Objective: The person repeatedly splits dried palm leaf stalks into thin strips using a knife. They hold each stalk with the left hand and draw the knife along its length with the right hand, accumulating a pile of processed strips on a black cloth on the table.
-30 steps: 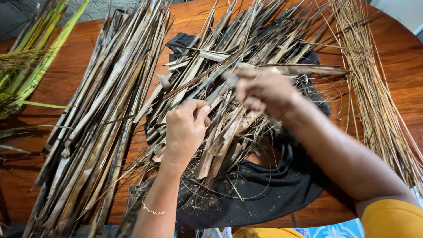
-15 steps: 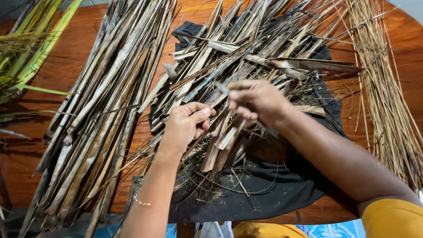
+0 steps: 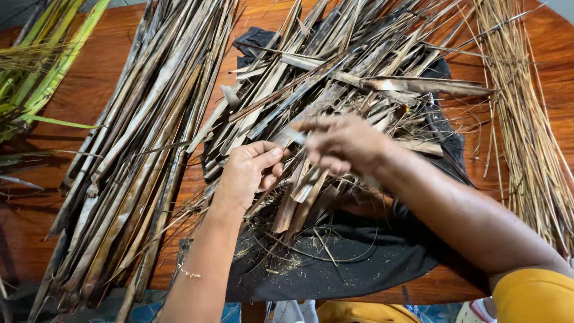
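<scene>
1. showing two bare hands at work over a heap of dried leaf strips (image 3: 335,78) in the centre of the frame, seen from above.
2. left hand (image 3: 248,173), centre of the frame: fingers curled, thumb and forefinger pinching the near end of a dried strip (image 3: 293,136) that runs toward the right hand.
3. right hand (image 3: 344,143), just right of centre: blurred, fingers bent over the same strip; whether it is clamped on the strip cannot be told.
4. the heap of dried leaf strips lies on a black cloth (image 3: 359,263), which spreads from the upper middle to the lower middle of the frame; loose fibres and crumbs lie on its lower part.
5. a second bundle of long dried leaves (image 3: 137,149) lies at the left, running from upper centre to lower left, beside the cloth.
6. thin straw-coloured ribs (image 3: 526,131) lie along the right edge.
7. green leaves (image 3: 48,60) lie at upper left.
8. all rest on a reddish wooden desk (image 3: 36,209).
</scene>
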